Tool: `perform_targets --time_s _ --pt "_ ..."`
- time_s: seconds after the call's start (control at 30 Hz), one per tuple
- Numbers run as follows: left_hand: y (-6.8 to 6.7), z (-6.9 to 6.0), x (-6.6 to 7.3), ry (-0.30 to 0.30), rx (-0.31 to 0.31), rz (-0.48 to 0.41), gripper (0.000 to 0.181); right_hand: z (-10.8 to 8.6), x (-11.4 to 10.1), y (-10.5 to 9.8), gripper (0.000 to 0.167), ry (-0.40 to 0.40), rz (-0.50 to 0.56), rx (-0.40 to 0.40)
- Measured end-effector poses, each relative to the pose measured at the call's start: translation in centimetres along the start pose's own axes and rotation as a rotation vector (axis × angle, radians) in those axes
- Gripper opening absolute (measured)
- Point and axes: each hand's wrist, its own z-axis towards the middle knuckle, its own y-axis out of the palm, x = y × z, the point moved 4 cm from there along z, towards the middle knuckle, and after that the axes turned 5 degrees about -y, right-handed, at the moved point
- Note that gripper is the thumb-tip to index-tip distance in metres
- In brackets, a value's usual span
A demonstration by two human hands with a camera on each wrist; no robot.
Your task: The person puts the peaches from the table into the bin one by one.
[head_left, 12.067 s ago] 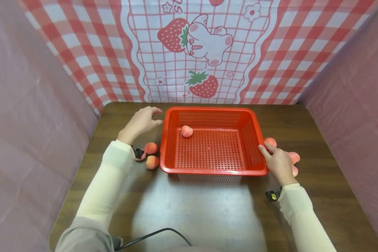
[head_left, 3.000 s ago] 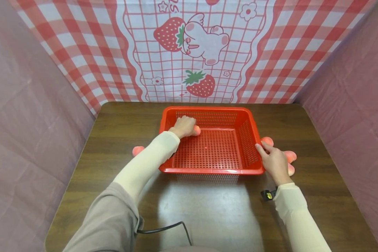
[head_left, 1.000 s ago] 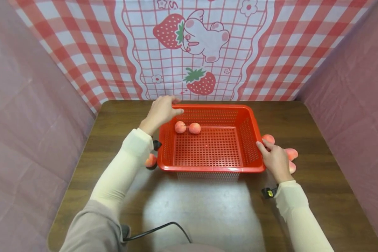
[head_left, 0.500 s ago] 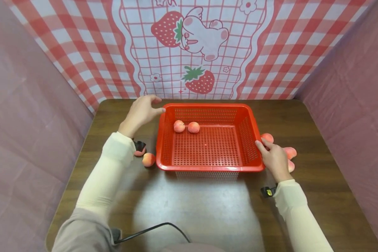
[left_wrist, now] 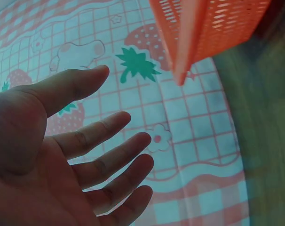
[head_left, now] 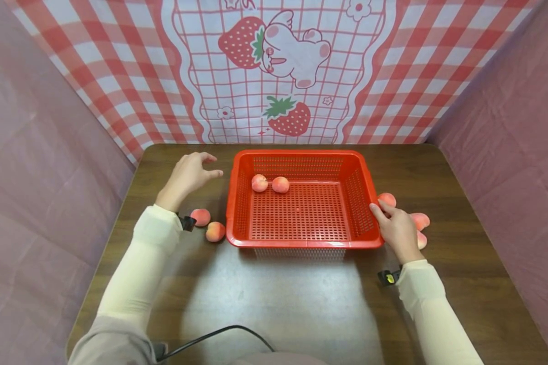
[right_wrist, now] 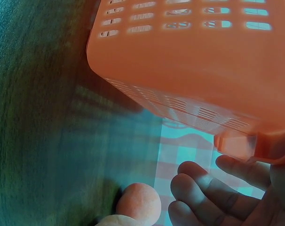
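Note:
A red perforated plastic basket (head_left: pixel 301 243) stands on the table. Two peaches (head_left: pixel 280 184) lie side by side near its back left corner. My left hand (head_left: pixel 187 176) hovers left of the basket, thumb and fingers spread apart and holding nothing; the left wrist view shows this palm (left_wrist: pixel 43 183) with relaxed fingers. Two more peaches (head_left: pixel 215 231) rest on the table, close to the left wrist. My right hand (head_left: pixel 398 230) pinches the basket's right rim, thumb on top, index finger beneath; the other fingers (right_wrist: pixel 194 193) hang loosely below the rim.
Beyond the right hand sit three peaches, one (head_left: pixel 386 200) beside the basket wall and two (head_left: pixel 420 221) farther right, partly hidden. A black cable (head_left: pixel 219 332) crosses the near table edge. Checked cloth (head_left: pixel 274 76) covers the back, and pink drapes (head_left: pixel 507 152) hang at the sides.
A second peach has gone from the left group into the basket, carried by the left hand. That hand, emptied, has since moved left and away from the basket. The right hand stays on the rim.

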Motion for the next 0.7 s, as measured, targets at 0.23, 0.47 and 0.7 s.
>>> perform_targets --time_s 0.23,0.47,0.7 --pt "1.3 -0.4 -1.9 -0.015 -0.032 -0.035 0.052 0.0 0.0 0.0 0.062 -0.001 0.001 0.003" --pt "2.6 -0.9 -3.4 -0.042 -0.069 -0.021 0.053 0.0 0.0 0.1 0.063 0.002 0.012 -0.002" --pt "4.1 -1.4 -4.7 -0.078 -0.125 -0.041 0.056 0.1 0.0 0.1 0.064 0.027 0.033 -0.01"
